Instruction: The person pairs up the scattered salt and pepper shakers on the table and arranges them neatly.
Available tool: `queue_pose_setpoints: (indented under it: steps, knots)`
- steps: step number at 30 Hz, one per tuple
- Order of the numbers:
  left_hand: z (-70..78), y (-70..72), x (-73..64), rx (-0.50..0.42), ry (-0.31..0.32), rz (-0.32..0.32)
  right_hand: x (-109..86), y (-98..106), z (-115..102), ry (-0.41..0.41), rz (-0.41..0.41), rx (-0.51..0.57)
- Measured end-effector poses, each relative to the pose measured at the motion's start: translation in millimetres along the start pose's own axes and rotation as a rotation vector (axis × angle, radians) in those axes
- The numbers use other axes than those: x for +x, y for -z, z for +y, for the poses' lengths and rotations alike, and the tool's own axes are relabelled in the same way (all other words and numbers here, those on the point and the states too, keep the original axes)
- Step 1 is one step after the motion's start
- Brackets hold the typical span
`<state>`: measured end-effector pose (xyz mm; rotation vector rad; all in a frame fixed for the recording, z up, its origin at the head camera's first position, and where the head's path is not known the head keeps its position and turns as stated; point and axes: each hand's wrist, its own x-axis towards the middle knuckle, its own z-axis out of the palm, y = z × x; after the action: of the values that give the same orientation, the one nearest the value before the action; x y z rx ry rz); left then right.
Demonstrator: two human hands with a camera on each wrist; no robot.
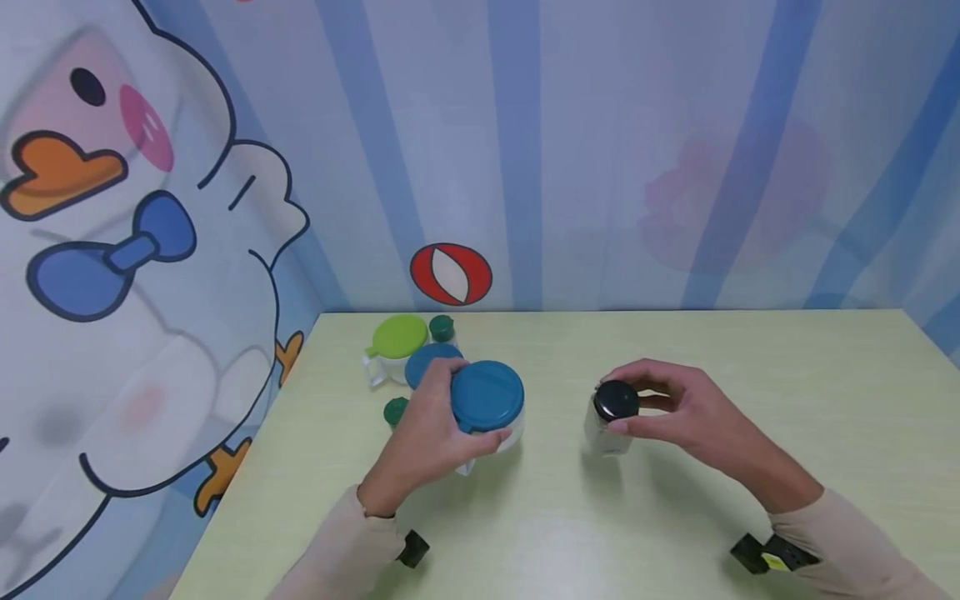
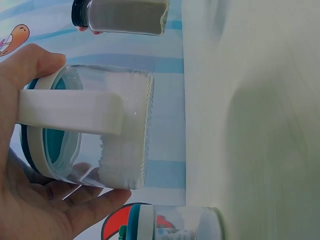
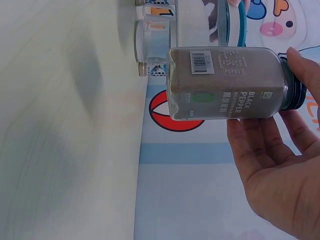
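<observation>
Blue plastic caps the wide jar [image 1: 487, 396] that the left hand [image 1: 433, 442] holds from above, its thumb at the near edge of the lid and its fingers round the far side. Level with it across a gap, the right hand [image 1: 678, 408] pinches the black cap [image 1: 617, 400] of a pepper bottle [image 3: 225, 82] between thumb and fingers. From where I stand, what counts is that gap: the bottle lies to the right of the jar, well apart from it, and both long axes stand roughly upright, lids on top. Each vessel belongs to the hand on its own side, so the arms do not cross.

White handle [image 2: 70, 110] of the jar points back toward the person, on the side away from the other containers. Both bases seem to hang just above the table [image 1: 555, 533], though the view from overhead makes that height hard to judge.

Nearer the left hand, beyond it and to its side, stand a lime-lidded jar [image 1: 400, 337], a second blue-lidded jar [image 1: 430, 364] and two small green-capped containers [image 1: 442, 328]. Those are a long reach for the right hand.
</observation>
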<state>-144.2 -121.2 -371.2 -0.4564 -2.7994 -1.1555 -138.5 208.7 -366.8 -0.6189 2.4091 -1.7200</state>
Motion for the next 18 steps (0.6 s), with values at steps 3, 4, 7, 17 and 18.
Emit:
queue_pose_setpoints:
  steps: [3, 4, 7, 17, 18]
  knots:
    - [-0.2, -3.8, 0.6, -0.005, 0.004, -0.013, -1.9, 2, 0, -0.003, -0.001, -0.014]
    - [-0.1, -4.9, 0.8, -0.006, 0.004, -0.017, -2.7, 2, 0, -0.008, 0.0, -0.018]
    - [0.9, -7.9, 1.5, -0.012, -0.001, -0.028, -5.1, 5, 0, -0.018, 0.005, -0.026]
    - [3.0, -19.2, 3.6, -0.032, 0.009, -0.056, -13.5, 13, 3, -0.038, 0.025, -0.055]
    - [3.5, -20.6, 3.9, -0.035, 0.016, -0.061, -14.2, 14, 3, -0.037, 0.026, -0.058]
